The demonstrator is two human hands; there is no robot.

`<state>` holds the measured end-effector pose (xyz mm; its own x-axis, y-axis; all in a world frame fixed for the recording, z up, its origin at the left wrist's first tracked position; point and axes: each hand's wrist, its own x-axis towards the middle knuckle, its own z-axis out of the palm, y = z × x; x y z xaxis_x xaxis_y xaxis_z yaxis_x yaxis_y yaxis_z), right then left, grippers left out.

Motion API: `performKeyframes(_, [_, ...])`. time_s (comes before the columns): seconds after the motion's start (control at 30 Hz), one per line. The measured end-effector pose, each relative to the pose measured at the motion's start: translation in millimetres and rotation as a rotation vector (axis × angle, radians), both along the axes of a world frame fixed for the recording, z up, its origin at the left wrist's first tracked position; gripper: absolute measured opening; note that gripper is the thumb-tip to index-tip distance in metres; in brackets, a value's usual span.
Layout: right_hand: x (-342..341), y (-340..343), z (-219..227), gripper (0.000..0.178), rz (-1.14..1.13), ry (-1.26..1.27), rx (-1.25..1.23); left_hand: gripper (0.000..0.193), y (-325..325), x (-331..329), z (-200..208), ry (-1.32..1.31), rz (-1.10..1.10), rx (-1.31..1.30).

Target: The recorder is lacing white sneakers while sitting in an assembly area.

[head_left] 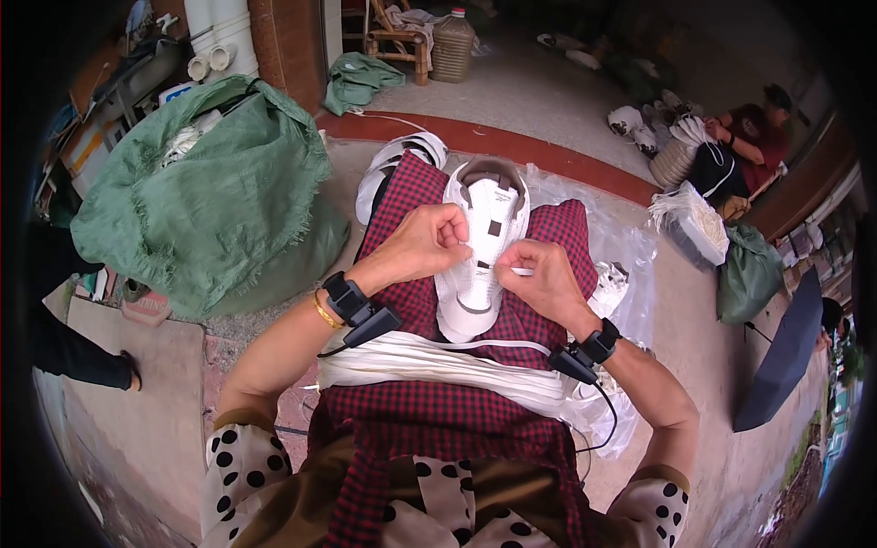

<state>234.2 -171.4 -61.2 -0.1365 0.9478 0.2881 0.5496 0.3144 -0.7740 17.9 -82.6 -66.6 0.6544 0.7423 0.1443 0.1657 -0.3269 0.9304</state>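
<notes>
A white sneaker (477, 301) rests on the red-and-black checked apron (557, 228) over my lap, its toe toward me. My left hand (416, 245) is closed in a pinch at the left side of the shoe's lacing area; what its fingertips hold is hidden. On the opposite side my right hand (545, 279) pinches a white shoelace (522, 271) close to the eyelets. A thick bundle of white shoelaces (438, 376) lies across my lap below the toe. Just beyond my left arm are more white shoes (420, 144).
A large green sack (210, 201) stands at my left. Clear plastic sheeting (630, 247) with white shoes lies to the right. Farther right are a tub of laces (692, 228), a green bag (749, 274), a dark umbrella (781, 361) and a seated person (754, 137) handling laces.
</notes>
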Motion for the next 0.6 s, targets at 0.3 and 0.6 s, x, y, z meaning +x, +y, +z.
performKeyframes(0.3, [-4.8,0.2,14.6,0.012,0.039,-0.233,0.150,0.017,2.4,-3.4,-2.5,-0.048,-0.065,0.001])
performKeyframes(0.6, [-8.3,-14.3,20.7,0.012,0.011,-0.438,0.187,0.021,3.3,-5.6,-8.6,-0.059,-0.072,-0.025])
